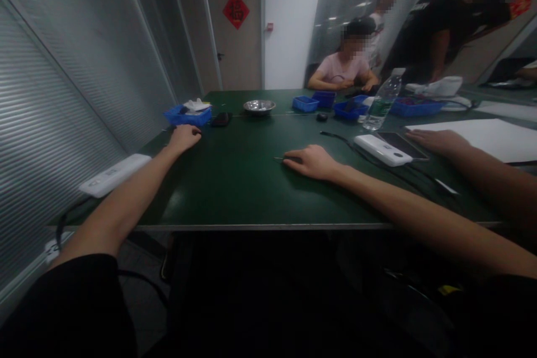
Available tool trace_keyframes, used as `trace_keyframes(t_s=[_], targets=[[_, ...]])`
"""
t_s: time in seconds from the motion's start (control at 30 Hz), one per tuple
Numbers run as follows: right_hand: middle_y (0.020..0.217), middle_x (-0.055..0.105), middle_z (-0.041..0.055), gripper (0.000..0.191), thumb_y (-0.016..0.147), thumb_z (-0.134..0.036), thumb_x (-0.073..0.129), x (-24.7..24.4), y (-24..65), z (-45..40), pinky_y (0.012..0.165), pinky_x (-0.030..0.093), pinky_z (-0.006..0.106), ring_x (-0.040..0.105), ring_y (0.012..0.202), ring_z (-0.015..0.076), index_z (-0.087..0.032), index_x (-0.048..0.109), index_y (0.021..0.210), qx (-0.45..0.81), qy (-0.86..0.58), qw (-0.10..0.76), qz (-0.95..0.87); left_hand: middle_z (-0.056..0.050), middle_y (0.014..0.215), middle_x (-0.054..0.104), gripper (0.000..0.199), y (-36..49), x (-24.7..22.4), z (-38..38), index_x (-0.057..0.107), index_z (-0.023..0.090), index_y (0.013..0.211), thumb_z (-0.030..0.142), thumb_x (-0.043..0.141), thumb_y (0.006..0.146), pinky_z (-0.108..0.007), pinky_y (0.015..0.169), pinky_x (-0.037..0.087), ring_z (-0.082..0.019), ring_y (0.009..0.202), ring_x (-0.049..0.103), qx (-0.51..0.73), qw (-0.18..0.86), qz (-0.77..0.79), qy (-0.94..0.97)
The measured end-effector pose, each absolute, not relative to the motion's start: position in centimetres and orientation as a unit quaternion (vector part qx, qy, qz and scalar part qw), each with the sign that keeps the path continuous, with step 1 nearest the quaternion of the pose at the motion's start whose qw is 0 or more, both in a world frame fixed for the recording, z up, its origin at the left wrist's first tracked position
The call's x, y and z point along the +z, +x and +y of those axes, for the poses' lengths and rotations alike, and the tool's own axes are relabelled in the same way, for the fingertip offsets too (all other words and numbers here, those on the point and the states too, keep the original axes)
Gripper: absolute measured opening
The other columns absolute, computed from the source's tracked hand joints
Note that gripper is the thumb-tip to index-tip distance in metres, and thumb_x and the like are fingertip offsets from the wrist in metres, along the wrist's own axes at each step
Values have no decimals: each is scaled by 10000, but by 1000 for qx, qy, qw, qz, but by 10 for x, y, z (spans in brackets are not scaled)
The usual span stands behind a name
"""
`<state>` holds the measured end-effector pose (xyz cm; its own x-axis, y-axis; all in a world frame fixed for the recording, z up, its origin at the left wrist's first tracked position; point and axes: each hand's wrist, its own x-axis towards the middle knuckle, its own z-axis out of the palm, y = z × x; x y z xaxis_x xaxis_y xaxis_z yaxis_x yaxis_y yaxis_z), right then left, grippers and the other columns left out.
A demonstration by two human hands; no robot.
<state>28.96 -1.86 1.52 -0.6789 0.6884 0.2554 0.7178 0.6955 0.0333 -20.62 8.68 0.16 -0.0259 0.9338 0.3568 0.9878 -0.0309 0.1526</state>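
My left hand [184, 139] rests on the green table [226, 190] at the left, its fingers curled by a blue basket [188, 116] that has white material in it. What those fingers hold, if anything, is hidden. Nearer the middle, my right hand [312, 162] lies low on the tabletop, closed on a thin, pointed metal tool [278, 158] whose tip sticks out to the left. A dark phone-like object [221, 119] and a shiny metal bowl [259, 107] stand beyond my hands.
White power banks [384, 150] [115, 174] with black cables lie on both sides. At the right are a water bottle [384, 100], a phone [403, 145], white paper [495, 137] and another person's hand [440, 142]. Blue trays [305, 103] stand farther back, near a seated person.
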Motion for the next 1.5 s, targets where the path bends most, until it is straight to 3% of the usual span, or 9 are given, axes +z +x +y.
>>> trace_keyframes(t_s=[0.37,0.87,1.07,1.3,1.5], targets=[[890,792,78,549,1056,-566,401,17,289,-21,665,414,297,678,695,198,-226,729,1338,-58,-387,103,-914,-115,1212,769,354,-218,-3,93,814,161,1161,271,589,911,-420,1082,475,-308,1124,681,-226,69,-674,-700],[860,788,69,538,1052,-563,411,15,290,-18,666,414,292,676,691,196,-233,731,1333,-62,-389,103,-913,-118,1143,793,301,-230,-1,97,829,184,1126,247,704,859,-399,1017,503,-301,1069,714,-275,19,-666,-693],[899,796,78,543,1052,-570,408,16,289,-19,680,424,293,695,716,203,-232,732,1328,-62,-384,106,-915,-87,1040,805,207,-218,7,88,850,216,994,202,745,816,-386,1009,503,-286,1030,717,-281,-11,-684,-673],[861,787,76,545,1050,-576,414,15,290,-18,680,420,296,681,692,203,-236,726,1340,-59,-386,108,-914,-86,861,784,271,-218,14,85,849,172,996,278,848,746,-360,768,551,-212,706,676,-318,-103,-730,-596],[878,787,78,541,1049,-565,416,15,290,-17,666,409,290,674,695,198,-232,722,1347,-58,-387,99,-915,-98,936,785,277,-208,14,85,823,143,925,243,888,675,-303,717,539,-196,817,664,-399,-186,-733,-519]])
